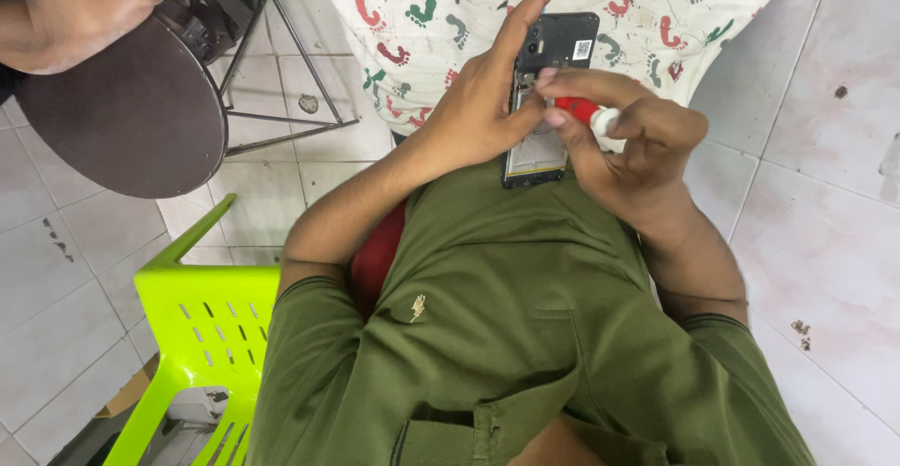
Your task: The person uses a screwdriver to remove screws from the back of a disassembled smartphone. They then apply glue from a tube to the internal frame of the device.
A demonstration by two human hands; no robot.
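a: what do you see from the head camera?

b: i see my left hand (478,110) wrapped around an opened phone (548,100), the back cover off and the insides showing. the fingers are closed on its left edge, and the index finger lies straight up along the side toward the top. the phone stands upright in front of my chest, above my green shirt (525,335).

a: and the other hand?

b: my right hand (637,142) is pinched shut on a small screwdriver (581,112) with a red handle and a white cap. thumb and fingers clamp the handle, and the tip end points left into the upper part of the phone, near the camera block. i cannot see the tip itself; my fingers cover it.

a: what's behind the phone?

b: a white cloth (562,7) printed with red, green and blue footprints, spread out just beyond my hands.

a: anything else around?

b: a lime green plastic chair (202,307) at lower left, on the pale tiled floor (825,241). at upper left there's a round dark brown stool seat (131,110) on a thin metal frame (281,53), and someone's bare foot (84,2) rests on its edge. that foot is well apart from my hands.
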